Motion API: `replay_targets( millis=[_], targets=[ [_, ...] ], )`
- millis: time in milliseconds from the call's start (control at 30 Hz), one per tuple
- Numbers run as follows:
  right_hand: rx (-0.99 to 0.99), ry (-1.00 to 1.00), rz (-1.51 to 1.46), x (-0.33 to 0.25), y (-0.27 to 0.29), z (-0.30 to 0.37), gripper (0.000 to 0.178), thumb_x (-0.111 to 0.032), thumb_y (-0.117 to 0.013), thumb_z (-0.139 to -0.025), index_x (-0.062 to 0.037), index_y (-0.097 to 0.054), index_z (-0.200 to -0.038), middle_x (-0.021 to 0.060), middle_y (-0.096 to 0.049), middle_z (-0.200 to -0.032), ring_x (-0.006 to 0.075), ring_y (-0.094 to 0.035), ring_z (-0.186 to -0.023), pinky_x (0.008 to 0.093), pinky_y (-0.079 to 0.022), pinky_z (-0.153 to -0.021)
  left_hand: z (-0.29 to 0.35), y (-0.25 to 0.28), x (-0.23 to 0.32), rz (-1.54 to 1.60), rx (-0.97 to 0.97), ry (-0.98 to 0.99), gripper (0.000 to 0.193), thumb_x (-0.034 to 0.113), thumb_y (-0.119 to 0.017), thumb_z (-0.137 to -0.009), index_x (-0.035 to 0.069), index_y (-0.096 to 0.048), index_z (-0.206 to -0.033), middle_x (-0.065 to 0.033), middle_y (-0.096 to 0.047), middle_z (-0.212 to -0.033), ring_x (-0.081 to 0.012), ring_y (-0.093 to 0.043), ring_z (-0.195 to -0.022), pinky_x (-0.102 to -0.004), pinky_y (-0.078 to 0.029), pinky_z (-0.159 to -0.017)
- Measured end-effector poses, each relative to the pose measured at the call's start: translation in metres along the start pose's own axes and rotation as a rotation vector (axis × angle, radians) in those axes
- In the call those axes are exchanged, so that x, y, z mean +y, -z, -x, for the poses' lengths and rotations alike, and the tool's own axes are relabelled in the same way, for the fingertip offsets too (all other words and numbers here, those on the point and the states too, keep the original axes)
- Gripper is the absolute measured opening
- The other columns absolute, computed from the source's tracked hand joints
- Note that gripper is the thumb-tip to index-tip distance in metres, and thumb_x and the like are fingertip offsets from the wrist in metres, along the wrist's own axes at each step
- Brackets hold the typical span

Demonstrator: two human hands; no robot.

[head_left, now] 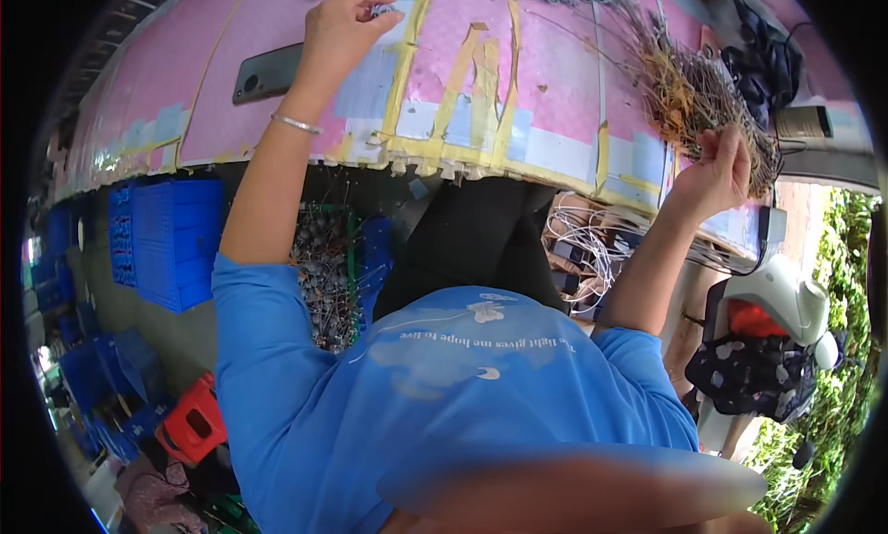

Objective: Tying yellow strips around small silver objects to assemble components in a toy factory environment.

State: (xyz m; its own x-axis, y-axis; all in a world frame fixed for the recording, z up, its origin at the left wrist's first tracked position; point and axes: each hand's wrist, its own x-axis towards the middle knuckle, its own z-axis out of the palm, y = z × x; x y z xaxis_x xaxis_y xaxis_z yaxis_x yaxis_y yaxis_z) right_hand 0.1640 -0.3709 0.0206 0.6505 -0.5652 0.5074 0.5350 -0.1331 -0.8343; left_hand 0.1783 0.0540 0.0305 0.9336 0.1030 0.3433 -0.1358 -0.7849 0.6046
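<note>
Fingers (pixel 375 5) of L hand (pixel 340 30) pinch small grey part (pixel 384 10); R hand (pixel 717 171) grips wire bundle (pixel 689 90).

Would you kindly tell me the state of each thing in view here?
left hand: pinching a small grey part at the far table edge
right hand: gripping a bundle of thin brown wire stems
dark flat phone: lying flat on the pink taped tabletop
red plastic stool: standing on the floor

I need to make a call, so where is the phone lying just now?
In the head view the dark phone lies on the pink table, at its left part, just left of the left hand and its wrist.
</note>
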Motion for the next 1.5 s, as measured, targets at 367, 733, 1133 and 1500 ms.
replay_targets(
  millis=[367, 733, 1133, 1500],
  targets=[
    [-0.511, -1.085, -0.454, -0.050, 0.007, 0.112, 0.017, -0.014, -0.064, -0.093, 0.0017, -0.061, -0.100, 0.0100, -0.066, -0.086, 0.0165, -0.065, -0.072, 0.0249, -0.057, -0.062, 0.176, -0.017, 0.075, 1.079, -0.204, 0.339, 0.031, 0.000, -0.065, -0.085, -0.003, -0.063, -0.116, -0.0071, -0.067, -0.096, -0.0115, -0.062, -0.074, -0.0228, -0.049, -0.064],
    [-0.718, -0.938, -0.460, -0.057, -0.040, 0.134, 0.011, -0.011, -0.068, -0.090, -0.0012, -0.065, -0.093, 0.0104, -0.068, -0.082, 0.0158, -0.065, -0.064, 0.0267, -0.054, -0.060, 0.220, -0.035, 0.096, 1.240, -0.342, 0.466, 0.035, 0.005, -0.066, -0.088, -0.004, -0.058, -0.121, -0.0124, -0.067, -0.103, -0.0221, -0.071, -0.084, -0.0265, -0.057, -0.067],
    [-0.890, -0.816, -0.202, -0.085, -0.016, 0.187, 0.011, -0.010, -0.071, -0.088, 0.0001, -0.067, -0.089, 0.0121, -0.071, -0.090, 0.0127, -0.063, -0.065, 0.0240, -0.051, -0.060, 0.215, -0.028, 0.098, 1.265, -0.183, 0.416, 0.042, 0.000, -0.062, -0.086, -0.006, -0.055, -0.127, -0.0135, -0.065, -0.111, -0.0171, -0.068, -0.090, -0.0277, -0.061, -0.066],
    [-1.026, -0.682, -0.268, -0.072, 0.000, 0.214, 0.011, 0.003, -0.067, -0.087, 0.0020, -0.063, -0.098, 0.0088, -0.068, -0.096, 0.0139, -0.067, -0.087, 0.0282, -0.056, -0.079, 0.211, -0.021, 0.095, 1.312, -0.141, 0.524, 0.028, 0.004, -0.054, -0.093, -0.008, -0.061, -0.117, -0.0187, -0.069, -0.102, -0.0254, -0.072, -0.081, -0.0292, -0.062, -0.062]
  ],
)
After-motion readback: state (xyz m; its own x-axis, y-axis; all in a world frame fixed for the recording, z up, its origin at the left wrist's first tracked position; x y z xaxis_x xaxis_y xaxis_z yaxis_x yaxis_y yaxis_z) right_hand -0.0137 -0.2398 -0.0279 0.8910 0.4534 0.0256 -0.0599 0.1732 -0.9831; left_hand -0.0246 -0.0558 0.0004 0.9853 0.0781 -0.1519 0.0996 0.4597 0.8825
